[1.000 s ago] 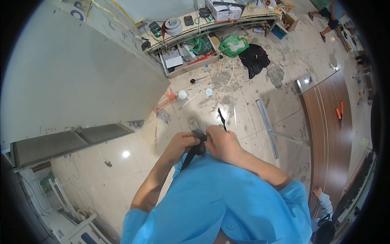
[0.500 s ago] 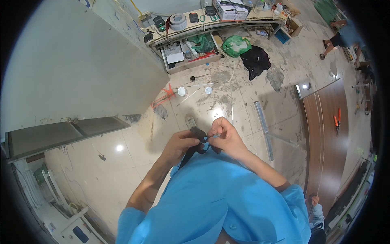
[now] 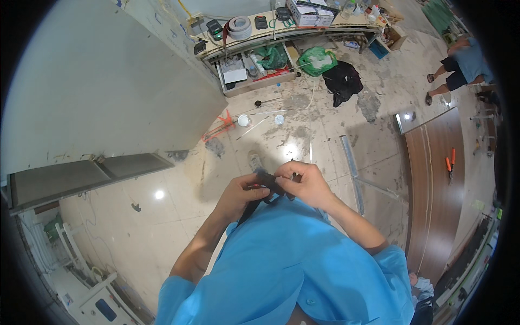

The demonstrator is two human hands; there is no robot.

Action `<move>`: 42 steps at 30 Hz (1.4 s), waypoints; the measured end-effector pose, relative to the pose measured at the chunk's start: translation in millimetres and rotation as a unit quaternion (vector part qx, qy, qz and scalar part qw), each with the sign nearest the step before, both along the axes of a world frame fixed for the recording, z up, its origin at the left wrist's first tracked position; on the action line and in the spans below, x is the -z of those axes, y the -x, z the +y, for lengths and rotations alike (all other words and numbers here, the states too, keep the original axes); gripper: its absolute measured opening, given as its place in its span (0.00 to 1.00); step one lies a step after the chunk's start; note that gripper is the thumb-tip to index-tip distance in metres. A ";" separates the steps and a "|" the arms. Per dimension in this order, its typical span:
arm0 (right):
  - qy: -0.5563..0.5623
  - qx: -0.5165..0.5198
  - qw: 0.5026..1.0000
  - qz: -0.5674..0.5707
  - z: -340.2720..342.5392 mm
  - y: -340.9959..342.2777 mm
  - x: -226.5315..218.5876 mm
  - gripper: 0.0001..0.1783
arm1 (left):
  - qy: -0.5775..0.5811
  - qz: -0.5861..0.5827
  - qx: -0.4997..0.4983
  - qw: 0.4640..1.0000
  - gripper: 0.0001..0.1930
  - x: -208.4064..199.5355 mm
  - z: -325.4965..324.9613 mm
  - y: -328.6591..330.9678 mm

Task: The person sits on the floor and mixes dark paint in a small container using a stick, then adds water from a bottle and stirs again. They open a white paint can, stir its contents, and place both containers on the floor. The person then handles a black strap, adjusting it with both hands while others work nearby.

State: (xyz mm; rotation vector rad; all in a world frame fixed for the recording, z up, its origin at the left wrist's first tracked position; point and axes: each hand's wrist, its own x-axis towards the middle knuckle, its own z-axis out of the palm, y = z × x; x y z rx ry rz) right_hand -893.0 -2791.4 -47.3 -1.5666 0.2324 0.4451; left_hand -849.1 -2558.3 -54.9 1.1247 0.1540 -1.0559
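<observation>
In front of my blue shirt [image 3: 303, 254], my left hand [image 3: 238, 196] is closed around a dark strap-like piece [image 3: 267, 180], thumb on top. A dark length of it hangs below that hand along the shirt. My right hand [image 3: 309, 184] pinches the same dark piece from the other side, with fingertips and thumb together. The two hands almost meet. What exactly the dark piece is, and how it is fastened, is too small to make out.
Past my hands, an orange caulking gun [image 3: 221, 129] and a white cup [image 3: 244, 120] stand on the stained floor. A metal frame [image 3: 353, 168] and a brown panel bearing orange-handled pliers [image 3: 450, 162] lie right. A workbench [image 3: 336, 24] with drawers is ahead; another person [image 3: 460, 67] stands far right.
My right hand has shifted slightly down and closer to the left, its fingers now lower on the dark piece. The person at the far right has moved further into view.
</observation>
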 end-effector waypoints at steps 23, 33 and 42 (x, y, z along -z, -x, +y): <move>0.207 -0.093 0.966 -0.127 -10.0 5.8 -9.5 0.07 | -0.219 -0.261 0.211 0.916 0.11 -18.5 -21.1 -13.5; 0.138 0.082 0.987 -0.030 10.9 25.9 0.3 0.05 | -0.265 -0.350 0.230 0.869 0.12 -19.6 -36.9 -17.3; -0.001 0.161 0.987 0.019 44.8 21.5 10.1 0.11 | -0.125 -0.180 0.233 0.947 0.09 7.9 2.0 -62.7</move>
